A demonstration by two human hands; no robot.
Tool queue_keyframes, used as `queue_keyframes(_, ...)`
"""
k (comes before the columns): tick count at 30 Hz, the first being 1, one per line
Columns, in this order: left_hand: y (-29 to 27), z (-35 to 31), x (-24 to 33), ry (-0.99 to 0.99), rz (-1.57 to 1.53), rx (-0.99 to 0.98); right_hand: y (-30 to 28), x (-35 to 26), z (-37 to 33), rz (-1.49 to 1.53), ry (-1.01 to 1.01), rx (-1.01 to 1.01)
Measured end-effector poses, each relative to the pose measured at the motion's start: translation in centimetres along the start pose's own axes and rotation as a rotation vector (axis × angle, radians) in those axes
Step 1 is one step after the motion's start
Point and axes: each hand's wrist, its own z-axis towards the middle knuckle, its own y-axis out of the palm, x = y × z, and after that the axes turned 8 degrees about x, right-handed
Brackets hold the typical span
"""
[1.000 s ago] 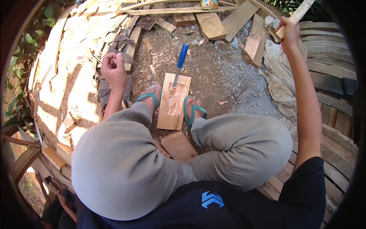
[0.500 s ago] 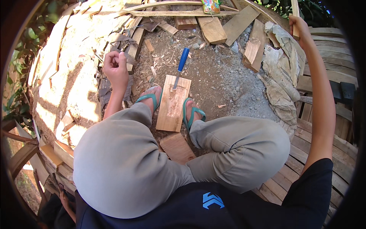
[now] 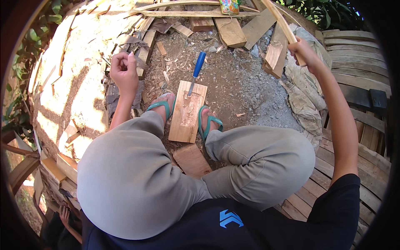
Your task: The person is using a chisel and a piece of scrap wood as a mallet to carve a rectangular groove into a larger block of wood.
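Plainly, a blue emblem (image 3: 230, 218) marks the dark shirt (image 3: 266, 227), faded lettering runs along the creased sack (image 3: 296, 98), and the print on the bright packet (image 3: 229, 6) is too small to read. Compared with half a second ago, the right hand (image 3: 305, 53) has swung inward and its stick (image 3: 284, 26) now slants up and leftward; its grip is clamped round that stick. The left hand's (image 3: 125, 74) grip is curled together, as before; whether it hides anything, I cannot tell. The blue-handled chisel (image 3: 200, 64) leans upright, its tip in the hollow of the wooden block (image 3: 182, 127) between the sandalled feet (image 3: 161, 107). The stick's far end is cut off above, and the exact tip of the chisel is hard to make out.
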Motion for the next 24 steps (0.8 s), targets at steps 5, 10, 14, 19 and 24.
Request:
queue_keyframes(5, 1.0, -0.8, -0.7, -0.038, -0.019, 0.002, -0.5, -0.4, 5.7, 0.390, -0.158, 0.549)
queue_keyframes(10, -0.5, -0.4, -0.4, -0.013, -0.007, -0.001, 13.2, 3.4, -14.0, -0.113, -0.253, -0.464)
queue_keyframes(14, 1.6, -0.5, -2.7, -0.091, 0.043, -0.253, 10.1, 7.1, -7.0, 0.037, 0.183, -0.463)
queue_keyframes(19, 7.7, -2.5, -5.0, -0.168, 0.356, -0.911, 6.0, 3.4, -4.8, 0.214, 0.179, -0.164)
queue_keyframes(24, 14.1, -6.3, -5.7, -0.107, 0.492, -1.034, 6.7, 1.5, -3.0, 0.466, 0.042, -0.168)
